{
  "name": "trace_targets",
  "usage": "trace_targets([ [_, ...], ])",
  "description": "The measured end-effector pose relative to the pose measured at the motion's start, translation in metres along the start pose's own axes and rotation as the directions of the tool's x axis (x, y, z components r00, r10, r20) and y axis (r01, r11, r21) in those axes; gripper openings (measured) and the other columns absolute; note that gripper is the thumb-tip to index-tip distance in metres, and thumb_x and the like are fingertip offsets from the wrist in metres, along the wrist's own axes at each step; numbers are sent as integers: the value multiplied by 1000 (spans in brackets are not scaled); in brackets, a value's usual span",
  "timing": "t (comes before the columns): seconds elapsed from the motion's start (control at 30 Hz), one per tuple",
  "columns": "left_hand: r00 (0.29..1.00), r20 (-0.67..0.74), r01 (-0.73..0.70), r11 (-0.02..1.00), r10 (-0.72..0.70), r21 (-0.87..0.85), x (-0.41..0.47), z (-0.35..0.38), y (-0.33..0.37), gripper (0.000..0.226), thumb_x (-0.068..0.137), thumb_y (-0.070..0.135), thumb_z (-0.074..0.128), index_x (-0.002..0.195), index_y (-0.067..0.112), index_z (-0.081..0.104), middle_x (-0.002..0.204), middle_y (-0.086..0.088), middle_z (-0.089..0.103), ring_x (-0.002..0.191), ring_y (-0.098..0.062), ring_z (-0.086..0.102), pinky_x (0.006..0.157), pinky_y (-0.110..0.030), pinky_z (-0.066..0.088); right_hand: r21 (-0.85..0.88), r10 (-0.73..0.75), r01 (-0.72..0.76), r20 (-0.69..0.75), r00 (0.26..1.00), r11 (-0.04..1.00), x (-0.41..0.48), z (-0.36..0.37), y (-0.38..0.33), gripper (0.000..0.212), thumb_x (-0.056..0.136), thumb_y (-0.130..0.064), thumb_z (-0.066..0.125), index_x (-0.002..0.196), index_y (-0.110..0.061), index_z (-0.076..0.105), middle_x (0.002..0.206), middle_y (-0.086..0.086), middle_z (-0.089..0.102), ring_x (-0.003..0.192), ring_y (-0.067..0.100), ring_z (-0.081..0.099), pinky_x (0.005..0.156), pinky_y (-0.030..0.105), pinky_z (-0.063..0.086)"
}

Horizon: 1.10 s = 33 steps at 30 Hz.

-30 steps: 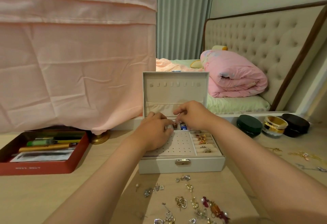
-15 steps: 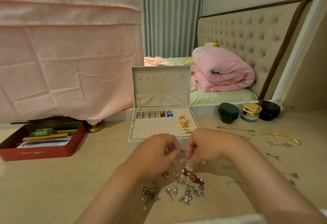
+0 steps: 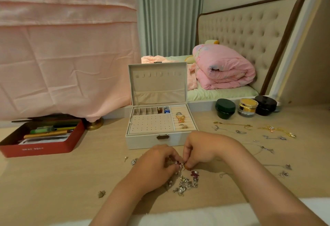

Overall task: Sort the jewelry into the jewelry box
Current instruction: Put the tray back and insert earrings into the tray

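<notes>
Before white rectangular jewelry box point(image 3: 142, 142), left hand point(image 3: 155, 165) and right hand point(image 3: 202, 149) pinched one small red-and-silver trinket point(image 3: 180, 164) over tangled metallic heap point(image 3: 185, 185)

The box point(image 3: 148, 142) has its lid point(image 3: 157, 84) upright at the back, so the trays point(image 3: 150, 124) are reachable from above and the front, over the jewelry point(image 3: 186, 183) scattered just before it. There's bare desk point(image 3: 53, 181) on the left between box and tin point(image 3: 41, 149). The right side's littered with chains point(image 3: 232, 127), jars point(image 3: 225, 108) behind.

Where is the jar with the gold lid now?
In the head view the gold-lidded jar stands at the back right of the table, between the dark green jar and the black jar.
</notes>
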<state>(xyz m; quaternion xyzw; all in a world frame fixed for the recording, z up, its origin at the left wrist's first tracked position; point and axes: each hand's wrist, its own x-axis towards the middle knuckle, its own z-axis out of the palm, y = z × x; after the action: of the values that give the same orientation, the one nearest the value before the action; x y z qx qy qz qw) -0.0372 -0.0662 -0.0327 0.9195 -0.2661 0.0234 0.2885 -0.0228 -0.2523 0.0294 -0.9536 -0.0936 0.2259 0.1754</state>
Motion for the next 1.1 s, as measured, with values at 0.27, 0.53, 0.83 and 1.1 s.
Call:
trace_targets([
  [0.27, 996, -55, 63, 982, -74, -180, -6, 3, -3, 26, 86, 34, 73, 108, 44, 62, 100, 23, 67, 97, 6, 59, 82, -16, 48, 284, -108, 113, -33, 994, 952, 3, -3, 6, 11, 81, -15, 81, 89, -21, 76, 71, -9, 74, 60, 11, 62, 66, 28, 55],
  [0.53, 934, -193, 110, 757, -299, -644, -3, -11, -3, 17, 83, 13, 78, 97, 20, 72, 81, -1, 74, 75, -6, 69, 70, -22, 54, 625, -156, 225, -165, 974, 747, 1, -2, -2, 27, 88, -15, 77, 113, -15, 68, 92, 9, 77, 73, 19, 71, 51, 28, 53],
  [0.83, 909, -207, 115, 696, -361, -709, 16, -48, -5, 6, 86, 14, 74, 91, 12, 74, 75, 0, 76, 64, -6, 67, 54, -13, 45, 691, -136, 359, -356, 924, 627, 9, -7, -20, 22, 89, -5, 73, 111, -8, 73, 86, 8, 77, 65, 20, 69, 49, 29, 56],
  [1.1, 979, -60, 168, 939, -194, -299, 90, -85, -35, 24, 95, 31, 65, 118, 28, 70, 105, 11, 72, 98, -6, 65, 93, -28, 51, 533, 10, 327, -534, 845, 780, 71, -54, -22, 16, 94, -14, 69, 109, -18, 74, 84, -3, 73, 55, 12, 67, 43, 22, 46],
])
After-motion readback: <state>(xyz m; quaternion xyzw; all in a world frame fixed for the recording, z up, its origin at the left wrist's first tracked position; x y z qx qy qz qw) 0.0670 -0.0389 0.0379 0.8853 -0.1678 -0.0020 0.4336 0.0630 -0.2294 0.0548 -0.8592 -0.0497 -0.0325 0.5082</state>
